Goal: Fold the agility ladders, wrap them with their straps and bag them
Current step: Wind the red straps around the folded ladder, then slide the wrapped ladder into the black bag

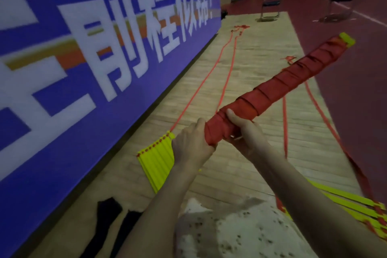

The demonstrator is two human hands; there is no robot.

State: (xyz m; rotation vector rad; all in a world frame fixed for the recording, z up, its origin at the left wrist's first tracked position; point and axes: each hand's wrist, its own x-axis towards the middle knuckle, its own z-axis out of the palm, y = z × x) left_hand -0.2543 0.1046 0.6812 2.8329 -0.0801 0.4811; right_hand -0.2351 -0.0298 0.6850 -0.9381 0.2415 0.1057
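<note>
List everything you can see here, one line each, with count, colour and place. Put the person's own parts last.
wrapped ladder bundle: one, red strap over yellow rungs, held up at centre
folded ladder: one, yellow, on the floor by the banner
loose ladder: one, yellow with red straps, floor at lower right
straps: several, red, trailing along the wooden floor
banner: one, blue with white characters, left
chairs: two, dark, far end
left hand: grip on the bundle's near end
right hand: grip on the bundle beside it
</note>
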